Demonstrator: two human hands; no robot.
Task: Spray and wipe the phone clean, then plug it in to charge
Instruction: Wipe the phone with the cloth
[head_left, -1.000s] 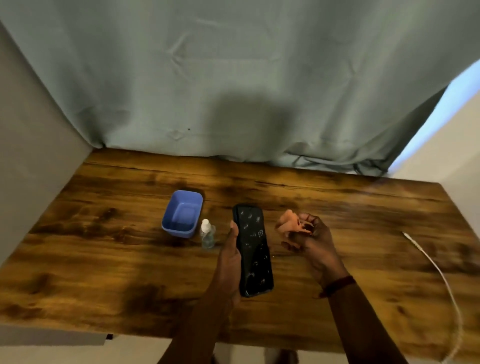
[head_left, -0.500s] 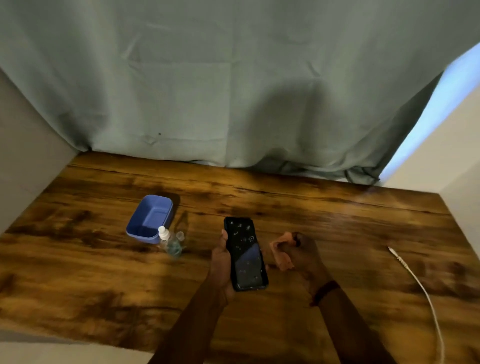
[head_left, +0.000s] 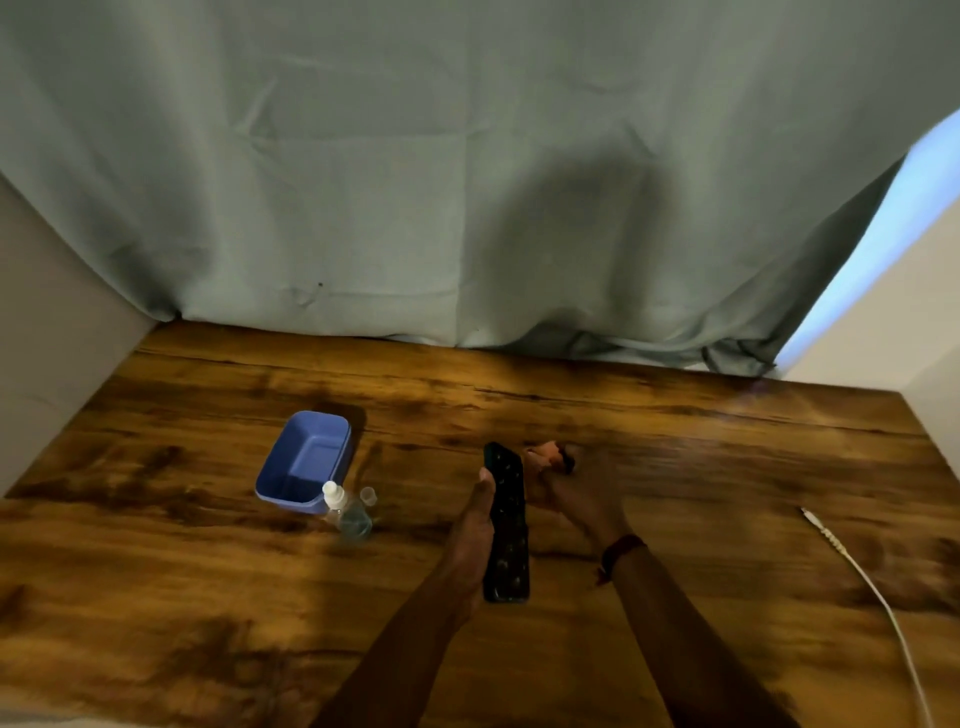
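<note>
Left grip (head_left: 475, 525) round phone (head_left: 508, 525) — cloth (head_left: 543, 456) beside

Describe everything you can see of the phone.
The phone is a long black slab with a glossy face speckled with small pale spots, perhaps droplets. The left hand grips it along its left edge, above the wooden table, long axis pointing away from the person. The right hand holds a pinkish cloth close beside its top right edge; whether they touch is unclear. Nothing is plugged in.
</note>
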